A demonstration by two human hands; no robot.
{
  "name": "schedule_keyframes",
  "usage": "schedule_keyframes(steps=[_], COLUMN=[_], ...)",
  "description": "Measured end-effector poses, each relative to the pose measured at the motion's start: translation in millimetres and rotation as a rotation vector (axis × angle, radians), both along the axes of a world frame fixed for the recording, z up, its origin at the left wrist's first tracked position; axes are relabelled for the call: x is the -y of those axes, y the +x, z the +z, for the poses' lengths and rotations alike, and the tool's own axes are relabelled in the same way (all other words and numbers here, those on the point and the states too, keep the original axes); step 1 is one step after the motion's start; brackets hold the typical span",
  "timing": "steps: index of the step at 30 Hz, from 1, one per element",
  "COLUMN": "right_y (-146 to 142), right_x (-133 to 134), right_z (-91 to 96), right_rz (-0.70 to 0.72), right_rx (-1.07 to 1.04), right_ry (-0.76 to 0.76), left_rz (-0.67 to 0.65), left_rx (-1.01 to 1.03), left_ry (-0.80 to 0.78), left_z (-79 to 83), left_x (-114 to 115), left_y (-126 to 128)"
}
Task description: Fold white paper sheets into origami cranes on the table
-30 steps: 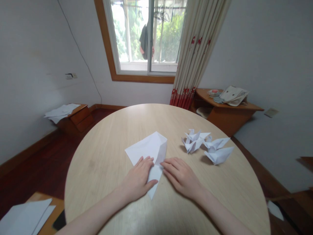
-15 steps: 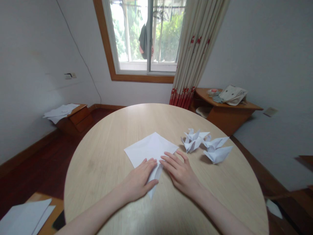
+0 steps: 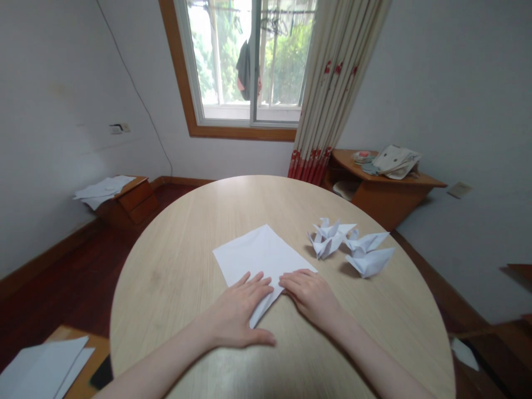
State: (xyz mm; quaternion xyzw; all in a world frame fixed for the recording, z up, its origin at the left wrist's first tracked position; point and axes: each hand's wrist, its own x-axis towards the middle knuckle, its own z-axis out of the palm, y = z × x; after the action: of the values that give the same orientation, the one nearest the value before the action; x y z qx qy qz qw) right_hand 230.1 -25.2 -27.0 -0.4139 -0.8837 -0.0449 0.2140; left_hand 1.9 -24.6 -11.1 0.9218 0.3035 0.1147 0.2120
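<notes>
Head view: you have a sheet of white paper (image 3: 260, 252) lying flat on the round worktop (image 3: 174, 266), straight in front of you, with one corner pointing away and the near end narrowing between your hands. Your left hand (image 3: 236, 313) is laid palm down over its near left edge, the fingers stretched out and loosely spread on the paper, gripping nothing, while the thumb reaches off over bare wood. Your right hand (image 3: 313, 293) covers part of the right edge, close to that side's corner, with its fingers bent and their tips at the paper; its thumb is hidden, so I cannot tell whether it pinches the edge or merely presses.

The sheet looks held by your touch alone. Should the left palm lighten while the right one pulls, the paper could swivel and lose its line. Uneven pressure from those bent fingertips could leave a stray crease, and dragging them sideways might buckle or nick the thin edge. Beyond your right hand stands a group of folded paper figures (image 3: 329, 245); a wide outward sweep of that arm could topple or crush them.
</notes>
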Motion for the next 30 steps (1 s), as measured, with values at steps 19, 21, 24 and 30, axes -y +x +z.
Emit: schedule_keyframes(steps=[19,21,24,30], right_y=[-4,-4,-4,-4], right_x=[-2,-3,-4,-6], right_z=[1.6,0.9,-0.1,-4.8], right_rz=[-0.168,-0.188,-0.202,-0.222], right_rx=[-0.089,-0.103,-0.098,-0.041], right_ry=[-0.106,-0.088,-0.078,-0.089], left_rz=[0.152,0.222,0.299,0.401], left_rx=[0.194,0.196,0.202,0.280], left_ry=[0.086,0.059,-0.004,-0.186], left_z=[4.2,3.4,-1.0,-5.0], left_x=[4,5,4,2], left_y=[1,2,2,3])
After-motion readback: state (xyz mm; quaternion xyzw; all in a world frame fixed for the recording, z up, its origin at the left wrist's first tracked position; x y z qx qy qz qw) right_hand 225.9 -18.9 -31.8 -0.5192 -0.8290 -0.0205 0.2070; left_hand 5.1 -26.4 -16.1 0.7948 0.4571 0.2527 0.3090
